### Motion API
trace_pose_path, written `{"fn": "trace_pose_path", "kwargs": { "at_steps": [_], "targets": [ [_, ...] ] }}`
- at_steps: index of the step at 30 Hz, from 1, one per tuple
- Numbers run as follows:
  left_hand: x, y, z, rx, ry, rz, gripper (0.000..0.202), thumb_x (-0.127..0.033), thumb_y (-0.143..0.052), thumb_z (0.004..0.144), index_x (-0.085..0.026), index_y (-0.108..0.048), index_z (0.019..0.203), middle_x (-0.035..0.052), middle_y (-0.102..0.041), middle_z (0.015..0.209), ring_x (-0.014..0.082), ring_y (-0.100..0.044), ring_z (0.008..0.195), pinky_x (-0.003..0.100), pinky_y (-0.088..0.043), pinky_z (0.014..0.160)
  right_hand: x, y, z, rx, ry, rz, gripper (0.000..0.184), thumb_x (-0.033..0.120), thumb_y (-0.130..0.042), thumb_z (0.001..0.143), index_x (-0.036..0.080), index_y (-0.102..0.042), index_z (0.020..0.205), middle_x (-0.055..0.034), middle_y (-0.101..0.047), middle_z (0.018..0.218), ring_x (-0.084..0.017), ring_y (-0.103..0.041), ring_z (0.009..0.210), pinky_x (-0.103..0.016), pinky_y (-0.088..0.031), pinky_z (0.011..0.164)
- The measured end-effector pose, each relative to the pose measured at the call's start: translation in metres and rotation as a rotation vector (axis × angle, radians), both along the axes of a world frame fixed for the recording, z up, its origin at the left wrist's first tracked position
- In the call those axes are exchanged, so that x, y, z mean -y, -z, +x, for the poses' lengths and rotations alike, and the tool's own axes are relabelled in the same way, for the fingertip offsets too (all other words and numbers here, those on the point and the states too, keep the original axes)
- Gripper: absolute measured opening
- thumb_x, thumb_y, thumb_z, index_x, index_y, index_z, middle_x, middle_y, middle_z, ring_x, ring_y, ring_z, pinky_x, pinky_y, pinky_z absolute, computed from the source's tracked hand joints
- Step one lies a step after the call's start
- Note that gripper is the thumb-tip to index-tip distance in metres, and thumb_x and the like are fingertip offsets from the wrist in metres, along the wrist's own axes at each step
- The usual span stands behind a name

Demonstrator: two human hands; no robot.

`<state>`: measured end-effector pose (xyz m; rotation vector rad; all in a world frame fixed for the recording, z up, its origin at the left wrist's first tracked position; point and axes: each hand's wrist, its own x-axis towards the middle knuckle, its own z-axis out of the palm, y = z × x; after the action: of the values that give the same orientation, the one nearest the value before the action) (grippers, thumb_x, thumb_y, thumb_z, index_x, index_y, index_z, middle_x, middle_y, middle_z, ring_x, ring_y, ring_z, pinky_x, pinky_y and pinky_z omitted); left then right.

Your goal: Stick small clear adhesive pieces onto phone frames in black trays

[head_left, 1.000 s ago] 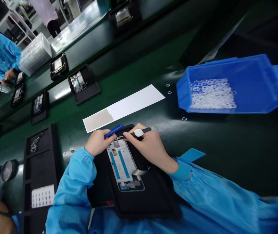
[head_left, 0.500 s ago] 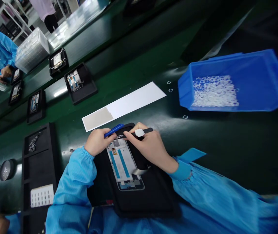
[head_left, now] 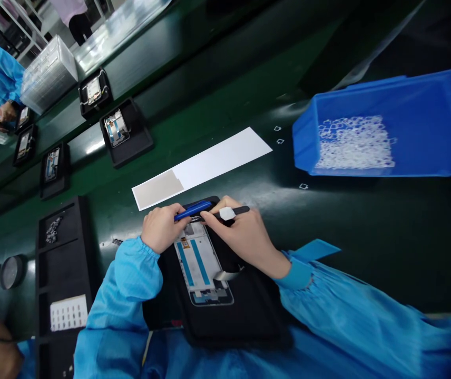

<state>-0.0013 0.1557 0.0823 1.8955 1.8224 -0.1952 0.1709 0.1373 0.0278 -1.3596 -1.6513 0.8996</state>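
Opened phone (head_left: 190,263) is lying in a black tray (head_left: 243,322) at the counter's (head_left: 352,237) near edge, one end pointing toward the tray's far edge. The left hand (head_left: 161,227), its fingers curled, is holding a blue pen-like stick (head_left: 193,210) above that end. The right hand (head_left: 243,234), fingertips nearly together, is pinching white-wrapped tweezers (head_left: 227,213) just beside the stick.
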Motion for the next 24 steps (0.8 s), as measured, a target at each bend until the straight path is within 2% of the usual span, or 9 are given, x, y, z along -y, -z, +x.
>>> {"fn": "trace_pose_path", "kwargs": {
  "at_steps": [6, 14, 18, 21, 24],
  "targets": [
    [-0.001, -0.003, 0.003, -0.064, 0.033, -0.017, 0.014, -0.037, -0.058, 0.087, -0.026, -0.067, 0.091, -0.0002, -0.069, 0.078, 0.0208, -0.064, 0.077, 0.027, -0.038, 0.062, 0.002, 0.001, 0.002, -0.046, -0.013, 0.022, 0.023, 0.034, -0.058, 0.088, 0.022, -0.052, 0.07, 0.0007, -0.059, 0.063, -0.016, -0.057, 0.059, -0.027, -0.04, 0.054],
    [-0.001, -0.001, 0.0, -0.027, 0.023, -0.011, 0.015, -0.037, -0.057, 0.087, -0.026, -0.067, 0.09, 0.0001, -0.07, 0.08, 0.0205, -0.065, 0.078, 0.026, -0.041, 0.064, 0.0, 0.005, -0.002, 0.081, -0.039, 0.096, 0.023, 0.036, -0.056, 0.088, 0.023, -0.051, 0.069, -0.0009, -0.059, 0.063, -0.019, -0.055, 0.061, -0.029, -0.038, 0.057],
    [0.002, 0.003, 0.0, 0.014, -0.006, 0.031, 0.013, -0.036, -0.059, 0.086, -0.025, -0.067, 0.087, -0.0004, -0.07, 0.077, 0.0207, -0.065, 0.076, 0.027, -0.043, 0.065, -0.001, 0.006, -0.005, 0.064, -0.012, 0.114, 0.023, 0.033, -0.059, 0.084, 0.023, -0.05, 0.066, -0.0001, -0.057, 0.059, -0.019, -0.054, 0.058, -0.03, -0.037, 0.055],
    [0.021, 0.002, -0.008, 0.144, -0.112, 0.159, 0.014, -0.033, -0.058, 0.087, -0.026, -0.068, 0.093, -0.0014, -0.07, 0.078, 0.0186, -0.066, 0.077, 0.026, -0.046, 0.069, -0.001, 0.007, -0.002, -0.105, 0.003, 0.077, 0.022, 0.033, -0.059, 0.085, 0.023, -0.051, 0.067, 0.0002, -0.057, 0.061, -0.018, -0.058, 0.058, -0.03, -0.041, 0.056],
    [0.062, 0.0, -0.025, 0.3, -0.299, 0.318, 0.023, -0.035, -0.054, 0.09, -0.024, -0.067, 0.105, 0.0008, -0.071, 0.085, 0.018, -0.067, 0.08, 0.027, -0.049, 0.075, 0.0, 0.009, 0.003, -0.334, 0.082, 0.036, 0.022, 0.035, -0.06, 0.086, 0.023, -0.051, 0.071, 0.0006, -0.059, 0.066, -0.017, -0.063, 0.063, -0.029, -0.047, 0.06]
  ]
}}
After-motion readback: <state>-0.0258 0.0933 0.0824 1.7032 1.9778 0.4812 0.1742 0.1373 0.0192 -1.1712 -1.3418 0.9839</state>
